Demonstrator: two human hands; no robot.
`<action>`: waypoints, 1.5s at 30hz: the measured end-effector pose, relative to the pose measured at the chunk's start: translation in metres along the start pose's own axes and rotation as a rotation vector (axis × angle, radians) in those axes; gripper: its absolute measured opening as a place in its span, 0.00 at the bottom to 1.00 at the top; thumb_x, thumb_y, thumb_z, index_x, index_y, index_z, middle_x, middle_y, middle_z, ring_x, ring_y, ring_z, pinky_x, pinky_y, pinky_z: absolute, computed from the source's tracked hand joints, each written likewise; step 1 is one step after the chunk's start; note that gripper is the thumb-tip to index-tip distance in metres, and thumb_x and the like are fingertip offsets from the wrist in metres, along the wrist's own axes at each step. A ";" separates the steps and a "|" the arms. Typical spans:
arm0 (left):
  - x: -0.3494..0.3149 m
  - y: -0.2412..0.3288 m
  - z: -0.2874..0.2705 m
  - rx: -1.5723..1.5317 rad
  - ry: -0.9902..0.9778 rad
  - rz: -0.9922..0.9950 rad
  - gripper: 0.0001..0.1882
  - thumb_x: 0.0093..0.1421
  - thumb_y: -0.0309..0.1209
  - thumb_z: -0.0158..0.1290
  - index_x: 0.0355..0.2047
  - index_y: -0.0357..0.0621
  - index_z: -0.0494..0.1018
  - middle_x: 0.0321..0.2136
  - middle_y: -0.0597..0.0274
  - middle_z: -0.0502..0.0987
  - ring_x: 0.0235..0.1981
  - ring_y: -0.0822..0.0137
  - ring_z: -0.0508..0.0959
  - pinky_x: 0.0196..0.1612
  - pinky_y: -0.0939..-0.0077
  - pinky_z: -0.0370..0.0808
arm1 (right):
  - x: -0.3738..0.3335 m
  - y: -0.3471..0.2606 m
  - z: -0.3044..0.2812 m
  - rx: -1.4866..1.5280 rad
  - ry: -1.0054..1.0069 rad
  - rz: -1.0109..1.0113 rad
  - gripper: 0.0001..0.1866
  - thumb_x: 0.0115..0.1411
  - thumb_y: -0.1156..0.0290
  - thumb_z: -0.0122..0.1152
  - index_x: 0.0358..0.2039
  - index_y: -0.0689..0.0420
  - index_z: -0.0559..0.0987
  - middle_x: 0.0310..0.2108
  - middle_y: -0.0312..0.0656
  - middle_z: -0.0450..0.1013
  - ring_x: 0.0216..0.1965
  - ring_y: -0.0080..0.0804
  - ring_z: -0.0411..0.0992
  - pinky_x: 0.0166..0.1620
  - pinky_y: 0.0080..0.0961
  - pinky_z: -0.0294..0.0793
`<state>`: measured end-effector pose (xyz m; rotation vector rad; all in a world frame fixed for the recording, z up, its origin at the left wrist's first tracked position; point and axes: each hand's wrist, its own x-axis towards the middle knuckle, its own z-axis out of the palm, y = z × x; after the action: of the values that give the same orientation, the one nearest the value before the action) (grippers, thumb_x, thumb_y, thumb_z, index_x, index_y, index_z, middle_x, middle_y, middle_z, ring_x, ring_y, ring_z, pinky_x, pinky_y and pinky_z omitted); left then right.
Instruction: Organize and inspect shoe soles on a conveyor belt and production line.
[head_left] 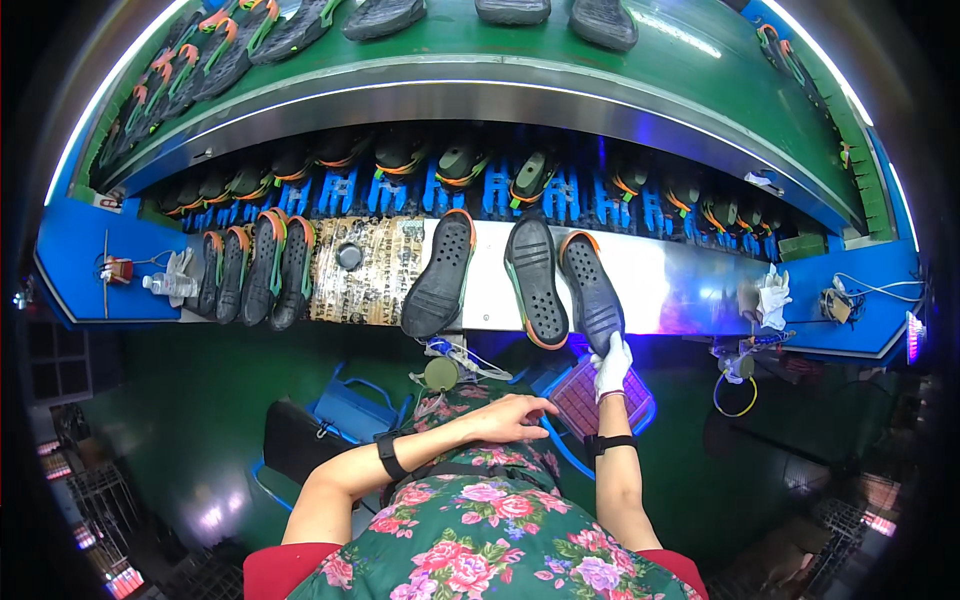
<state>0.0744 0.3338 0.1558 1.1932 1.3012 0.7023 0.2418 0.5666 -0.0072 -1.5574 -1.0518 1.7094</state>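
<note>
My right hand [613,366], in a white glove, is closed on the near end of a black shoe sole [595,290] with an orange rim. That sole lies over the front edge of the metal ledge [700,285]. To its left lies another black sole [537,285] with rows of holes and an orange and green rim. Further left is a third such sole [437,280], slightly tilted. My left hand [512,418] is bare, held before my apron with its fingers loosely stretched and nothing in them. A purple-red crate-like seat [598,398] shows below the ledge between my hands.
Several soles [265,270] stand at the ledge's left, beside a taped patch [368,265] with a round black knob. Behind runs a row of blue clamps [340,190] bearing shoe parts. A green conveyor [680,50] carries more soles above. White gloves [773,297] lie at the right.
</note>
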 end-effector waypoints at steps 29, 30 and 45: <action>-0.064 0.013 -0.036 -0.696 0.727 -0.094 0.20 0.64 0.28 0.57 0.55 0.38 0.72 0.45 0.57 0.79 0.45 0.71 0.79 0.48 0.76 0.76 | -0.018 -0.309 0.198 -0.540 -0.397 -1.072 0.24 0.59 0.70 0.66 0.56 0.58 0.75 0.49 0.45 0.77 0.45 0.30 0.77 0.49 0.28 0.75; -0.060 0.015 -0.036 -0.679 0.730 -0.072 0.20 0.64 0.28 0.57 0.55 0.39 0.72 0.45 0.58 0.79 0.45 0.71 0.79 0.48 0.76 0.76 | -0.019 -0.327 0.215 -0.565 -0.263 -1.321 0.24 0.58 0.70 0.67 0.56 0.56 0.76 0.49 0.45 0.77 0.42 0.30 0.77 0.47 0.27 0.76; -0.056 0.024 -0.032 -0.594 0.758 -0.098 0.20 0.64 0.30 0.58 0.55 0.41 0.72 0.45 0.59 0.78 0.43 0.73 0.78 0.44 0.80 0.76 | 0.021 -0.405 0.293 -0.632 -0.112 -1.262 0.19 0.58 0.60 0.66 0.46 0.58 0.82 0.48 0.46 0.77 0.44 0.42 0.77 0.53 0.33 0.73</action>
<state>0.0376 0.2980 0.2019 0.3679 1.5752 1.4293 -0.0833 0.7439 0.3288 -0.6773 -2.1217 0.5855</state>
